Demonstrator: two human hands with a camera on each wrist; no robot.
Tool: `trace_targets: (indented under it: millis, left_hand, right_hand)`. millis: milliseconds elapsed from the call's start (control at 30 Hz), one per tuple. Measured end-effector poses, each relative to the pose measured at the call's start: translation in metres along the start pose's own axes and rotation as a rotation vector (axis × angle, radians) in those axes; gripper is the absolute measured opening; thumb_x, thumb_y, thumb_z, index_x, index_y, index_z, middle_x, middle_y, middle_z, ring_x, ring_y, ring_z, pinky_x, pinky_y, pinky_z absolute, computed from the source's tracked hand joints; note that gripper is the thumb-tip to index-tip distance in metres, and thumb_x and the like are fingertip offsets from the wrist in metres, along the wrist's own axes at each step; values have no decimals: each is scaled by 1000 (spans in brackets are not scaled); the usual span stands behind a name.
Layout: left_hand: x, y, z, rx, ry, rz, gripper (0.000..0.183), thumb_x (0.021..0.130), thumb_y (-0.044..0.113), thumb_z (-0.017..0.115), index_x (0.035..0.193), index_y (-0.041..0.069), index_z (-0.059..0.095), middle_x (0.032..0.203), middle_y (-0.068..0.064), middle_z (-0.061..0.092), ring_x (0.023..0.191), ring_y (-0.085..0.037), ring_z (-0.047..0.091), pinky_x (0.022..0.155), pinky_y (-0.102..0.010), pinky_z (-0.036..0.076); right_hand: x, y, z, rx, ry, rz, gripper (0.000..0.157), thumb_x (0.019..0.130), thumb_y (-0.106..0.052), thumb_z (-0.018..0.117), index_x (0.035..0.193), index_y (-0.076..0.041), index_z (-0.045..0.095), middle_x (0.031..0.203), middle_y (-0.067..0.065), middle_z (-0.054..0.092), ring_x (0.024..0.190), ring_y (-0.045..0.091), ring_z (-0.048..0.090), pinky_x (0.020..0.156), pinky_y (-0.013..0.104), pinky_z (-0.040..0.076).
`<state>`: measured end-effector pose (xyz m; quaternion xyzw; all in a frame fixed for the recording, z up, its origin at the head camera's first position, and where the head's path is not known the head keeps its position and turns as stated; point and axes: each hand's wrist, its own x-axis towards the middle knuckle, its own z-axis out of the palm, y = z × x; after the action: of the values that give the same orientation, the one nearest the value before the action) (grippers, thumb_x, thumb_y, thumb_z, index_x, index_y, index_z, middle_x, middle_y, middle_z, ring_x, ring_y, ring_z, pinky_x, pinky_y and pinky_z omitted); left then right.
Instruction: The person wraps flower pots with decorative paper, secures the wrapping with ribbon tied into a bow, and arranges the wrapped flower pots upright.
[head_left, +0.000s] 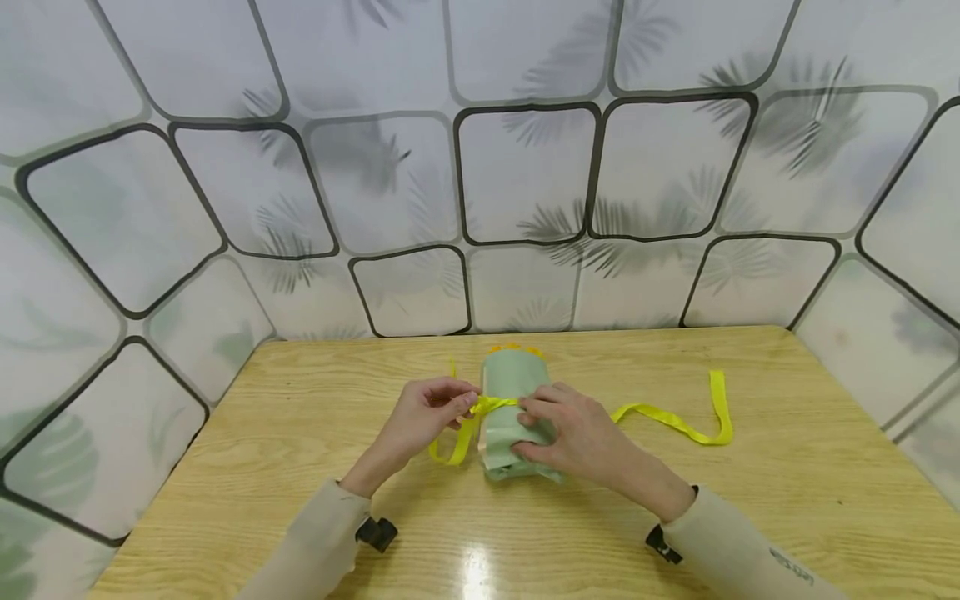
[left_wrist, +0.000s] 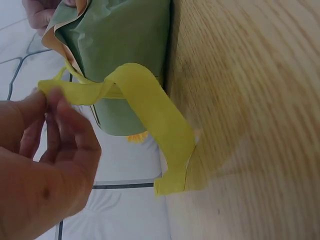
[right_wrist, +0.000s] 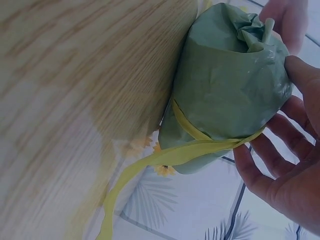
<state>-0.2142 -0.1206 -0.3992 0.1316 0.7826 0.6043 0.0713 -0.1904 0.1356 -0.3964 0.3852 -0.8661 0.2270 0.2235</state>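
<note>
A bundle in green wrapping paper (head_left: 513, 379) lies on the table, with yellow-orange flower petals (head_left: 516, 348) peeking out at its far end. Around its middle runs a yellow ribbon (left_wrist: 150, 110). At the bundle's left side, my left hand (head_left: 431, 412) pinches the ribbon between thumb and fingertips; a loose tail hangs from there to the table. My right hand (head_left: 573, 429) rests over the bundle's right side, its curled fingers holding the paper and the ribbon band against it. In the right wrist view, the crumpled near end (right_wrist: 255, 37) of the wrapping shows.
Off to the right, the ribbon's long free end (head_left: 675, 421) trails across the wooden table (head_left: 750, 500). A patterned curtain-like backdrop (head_left: 525, 175) stands behind the table and along both sides. Dark wrist cameras (head_left: 377, 533) are strapped over the sleeves.
</note>
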Motion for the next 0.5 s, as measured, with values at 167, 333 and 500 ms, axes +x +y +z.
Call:
trace_targets:
  millis: [167,333,500]
  left_hand:
    - [3,-2,3,76,102,-2,16,99,18,69,105,6,77,98,-12,75,79,-24,62,63,-30,54]
    - [5,-6,5,125,101,20,12,98,13,69,103,5,77,94,-13,75,76,-17,62,67,-35,59]
    - [6,-8,4,52,64,32,16,99,9,67,112,4,75,102,-15,75,82,-12,69,81,-44,63]
  right_hand:
    - [0,0,0,11,-4,-3,45,72,-33,94,105,-8,76,97,-3,70,86,12,63,71,25,56]
    - [-1,0,0,22,-6,4,42,74,-33,93,103,-8,76,96,-3,69,85,11,63,71,24,56]
    - [-3,0,-4,68,-37,15,37,77,-35,91,101,-12,76,106,0,72,93,13,68,77,28,59]
